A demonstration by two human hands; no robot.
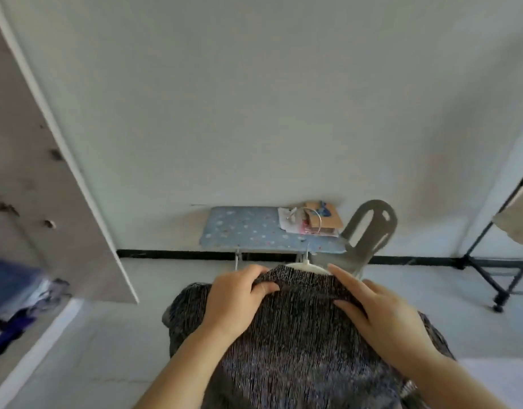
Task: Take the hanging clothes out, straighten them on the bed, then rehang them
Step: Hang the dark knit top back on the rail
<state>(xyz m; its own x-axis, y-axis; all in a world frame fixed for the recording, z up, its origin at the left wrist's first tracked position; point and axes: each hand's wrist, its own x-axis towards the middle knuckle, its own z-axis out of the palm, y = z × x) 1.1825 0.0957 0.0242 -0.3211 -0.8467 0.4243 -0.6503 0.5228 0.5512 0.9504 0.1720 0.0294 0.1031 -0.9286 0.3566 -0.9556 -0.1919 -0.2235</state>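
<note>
Head: grey knit (298, 335), white wall (254, 113), floor (107, 335)

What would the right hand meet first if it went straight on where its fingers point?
Probably the white hanger showing at the neck of the sweater; the right hand lies flat on it, fingers pointing that way. Depth is unclear.

Grey-flecked dark sweater (298, 335) (white hanger (309, 266)), blue dotted board (254, 228).
</note>
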